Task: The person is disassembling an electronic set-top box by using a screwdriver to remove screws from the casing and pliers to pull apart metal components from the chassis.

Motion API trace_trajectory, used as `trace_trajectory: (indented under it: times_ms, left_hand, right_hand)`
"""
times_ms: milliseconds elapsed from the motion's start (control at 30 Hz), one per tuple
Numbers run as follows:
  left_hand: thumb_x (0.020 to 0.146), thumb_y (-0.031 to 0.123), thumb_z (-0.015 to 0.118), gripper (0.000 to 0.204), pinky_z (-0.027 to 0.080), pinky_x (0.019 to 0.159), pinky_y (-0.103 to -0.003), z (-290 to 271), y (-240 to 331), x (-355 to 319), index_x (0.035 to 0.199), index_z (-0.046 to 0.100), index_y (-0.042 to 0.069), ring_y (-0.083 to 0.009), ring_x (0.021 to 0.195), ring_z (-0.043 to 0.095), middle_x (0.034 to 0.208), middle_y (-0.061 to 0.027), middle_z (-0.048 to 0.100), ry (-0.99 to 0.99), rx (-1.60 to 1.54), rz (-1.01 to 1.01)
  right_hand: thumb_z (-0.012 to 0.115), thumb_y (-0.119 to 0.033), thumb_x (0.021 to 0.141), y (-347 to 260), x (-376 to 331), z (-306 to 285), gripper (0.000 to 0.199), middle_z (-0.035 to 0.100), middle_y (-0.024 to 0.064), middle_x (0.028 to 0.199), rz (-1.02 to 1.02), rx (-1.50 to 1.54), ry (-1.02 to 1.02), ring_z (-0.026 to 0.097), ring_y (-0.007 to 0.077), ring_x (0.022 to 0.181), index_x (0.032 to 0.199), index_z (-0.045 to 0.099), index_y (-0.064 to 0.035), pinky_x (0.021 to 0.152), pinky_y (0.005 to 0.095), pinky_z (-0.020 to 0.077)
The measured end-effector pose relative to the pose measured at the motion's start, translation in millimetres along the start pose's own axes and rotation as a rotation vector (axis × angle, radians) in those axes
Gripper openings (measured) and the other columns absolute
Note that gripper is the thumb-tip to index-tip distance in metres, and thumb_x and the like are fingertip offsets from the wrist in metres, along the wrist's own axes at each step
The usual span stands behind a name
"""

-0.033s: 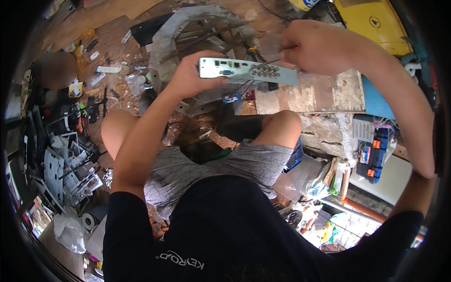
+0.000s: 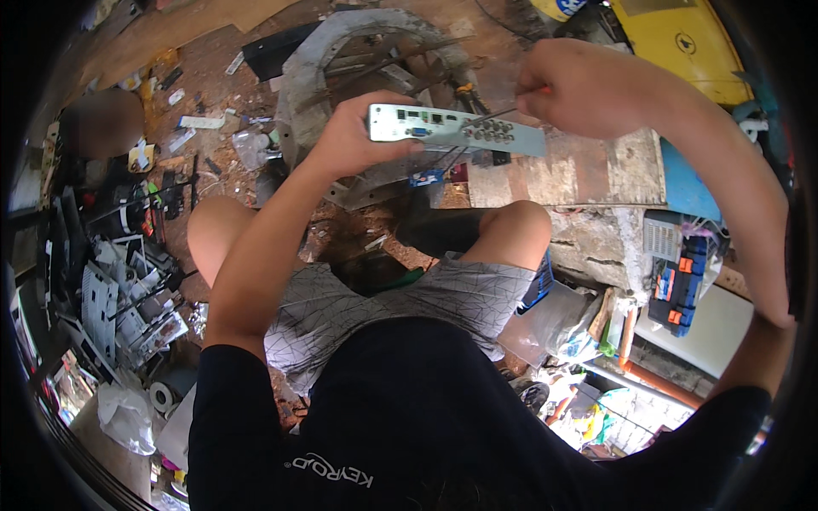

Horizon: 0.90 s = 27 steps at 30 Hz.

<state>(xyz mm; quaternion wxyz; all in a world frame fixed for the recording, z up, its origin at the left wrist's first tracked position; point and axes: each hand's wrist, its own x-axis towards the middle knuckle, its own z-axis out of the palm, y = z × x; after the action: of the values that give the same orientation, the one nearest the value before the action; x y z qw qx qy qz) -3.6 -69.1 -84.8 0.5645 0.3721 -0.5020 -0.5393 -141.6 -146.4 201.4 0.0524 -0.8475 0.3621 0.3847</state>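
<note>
The left hand grips one end of a long, pale metal connector panel, thumb under and fingers wrapped over its edge, holding it level in the air above the person's knees. The right hand is clenched around the handle of a screwdriver, whose thin shaft slants down and left so that its tip meets the panel near a cluster of round sockets toward the right end.

Judged from this, the work is in the middle of a fastener stage: the panel is already free of any housing, held on its own, yet the sockets and ports still sit in it. Whether the screw under the tip is partly out cannot be told. No loosened screws show on the panel.

Below the panel lies a grey ring-shaped metal frame on the dirt floor, strewn with scraps. To the right sits a worn concrete block, beyond it a yellow casing. On the left, a heap of stripped metal plates.
</note>
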Motion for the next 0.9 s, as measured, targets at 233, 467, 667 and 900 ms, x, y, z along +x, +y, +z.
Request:
trace_trajectory:
  times_ms: [233, 467, 667, 900]
  left_hand:
    - [0.068, 0.017, 0.090, 0.057, 0.054, 0.081, -0.028, 2, 0, 4, 0.118, 0.067, 0.001, -0.0106, 0.089, 0.067, 0.100, -0.0064, 0.073, 0.006, -0.024, -0.034]
    - [0.067, 0.019, 0.090, 0.058, 0.054, 0.082, -0.029, 3, 0, 7, 0.118, 0.067, 0.002, -0.0116, 0.090, 0.067, 0.101, -0.0071, 0.073, 0.003, 0.025, -0.004]
    - [0.067, 0.019, 0.091, 0.057, 0.054, 0.083, -0.028, 0, 1, 3, 0.116, 0.068, 0.002, -0.0114, 0.092, 0.067, 0.102, -0.0064, 0.073, -0.005, 0.032, 0.006]
    - [0.073, 0.010, 0.087, 0.055, 0.054, 0.087, -0.028, -1, 2, 3, 0.121, 0.063, 0.001, -0.0103, 0.098, 0.066, 0.108, -0.0055, 0.072, -0.052, 0.016, -0.036]
  right_hand:
    - [0.066, -0.013, 0.081, 14, -12, 28, 0.012, 0.063, 0.0013, 0.090, -0.687, -0.977, 0.395, 0.063, 0.0206, 0.098, 0.089, 0.072, -0.0088, 0.085, 0.0360, 0.0508]
    - [0.058, -0.017, 0.091, 17, -4, 9, 0.020, 0.070, 0.0086, 0.088, -0.230, 0.027, 0.227, 0.068, 0.0217, 0.080, 0.095, 0.071, -0.0025, 0.073, 0.0341, 0.0546]
    - [0.062, -0.018, 0.091, 1, 4, -18, 0.020, 0.071, 0.0108, 0.097, 0.051, -0.073, -0.169, 0.069, 0.0206, 0.085, 0.103, 0.068, -0.0038, 0.072, 0.0325, 0.0551]
    - [0.067, -0.011, 0.081, 14, -4, 29, 0.013, 0.067, 0.0088, 0.086, -0.482, -0.724, 0.511, 0.071, 0.0254, 0.081, 0.091, 0.072, -0.0043, 0.067, 0.0338, 0.0573]
